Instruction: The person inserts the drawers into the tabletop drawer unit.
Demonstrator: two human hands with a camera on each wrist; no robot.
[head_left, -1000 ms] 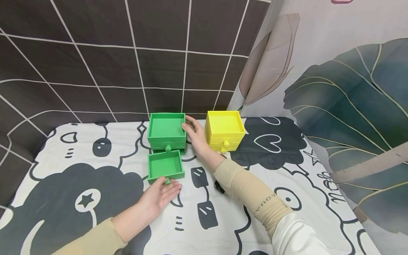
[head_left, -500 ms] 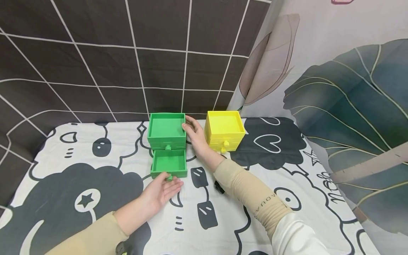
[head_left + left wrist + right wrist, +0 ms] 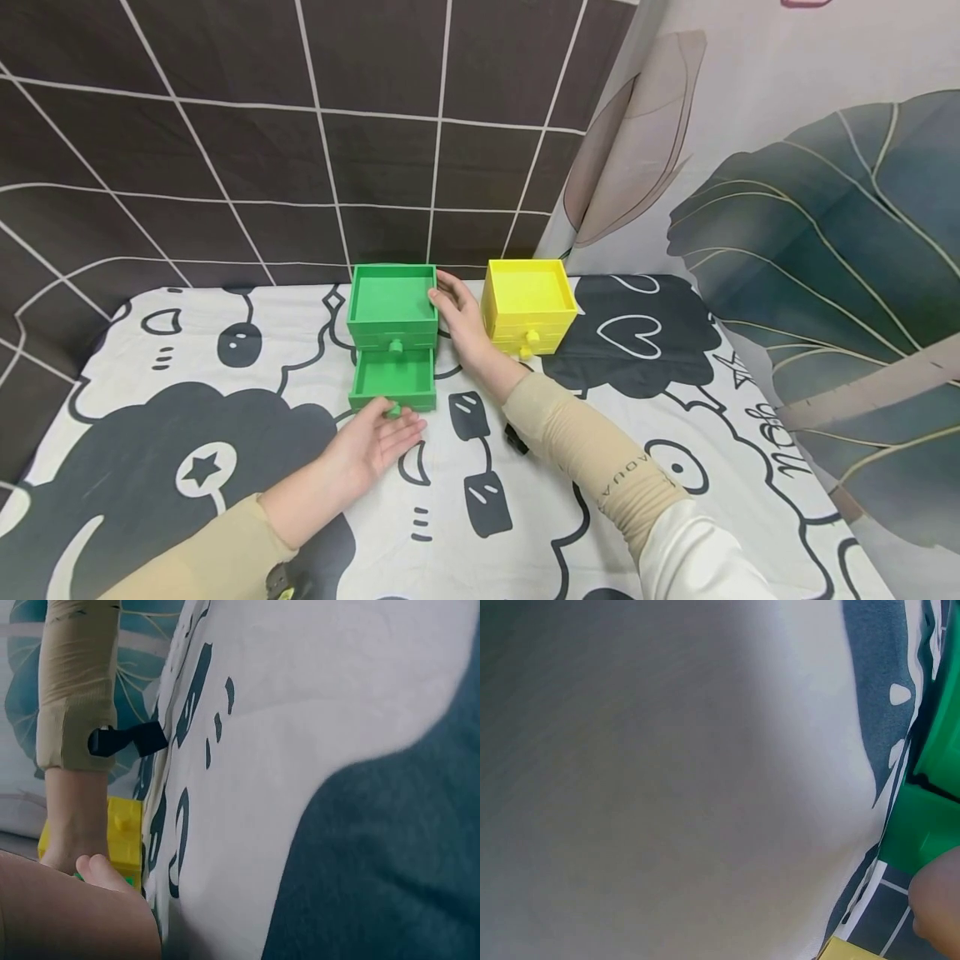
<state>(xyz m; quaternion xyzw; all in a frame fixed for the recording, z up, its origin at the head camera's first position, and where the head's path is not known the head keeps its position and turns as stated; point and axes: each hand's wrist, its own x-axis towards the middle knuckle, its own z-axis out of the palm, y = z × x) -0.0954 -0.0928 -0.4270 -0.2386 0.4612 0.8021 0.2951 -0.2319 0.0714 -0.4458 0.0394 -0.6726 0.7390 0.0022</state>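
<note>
A small green drawer cabinet (image 3: 393, 300) with a shallow tray-like top stands near the back of the cloth-covered surface. Its lower green drawer (image 3: 393, 379) juts forward, with the rear end at the cabinet's opening. My left hand (image 3: 367, 446) pinches the drawer's front knob from below, palm turned up. Against the cabinet's right side is my right hand (image 3: 467, 325), with the thumb over the top edge and the fingers reaching toward the back corner. In the right wrist view, part of the green cabinet (image 3: 919, 825) shows beside a fingertip.
A yellow drawer cabinet (image 3: 529, 292) with knobs on its front stands just right of my right hand. Behind both cabinets hangs a dark grid-patterned cloth (image 3: 382, 167). A leaf-printed curtain (image 3: 825, 208) borders the right side.
My left hand has brought the green drawer from a tilted position in front of the cabinet into line with the lower opening and slightly inward. The right hand has stayed in place.
</note>
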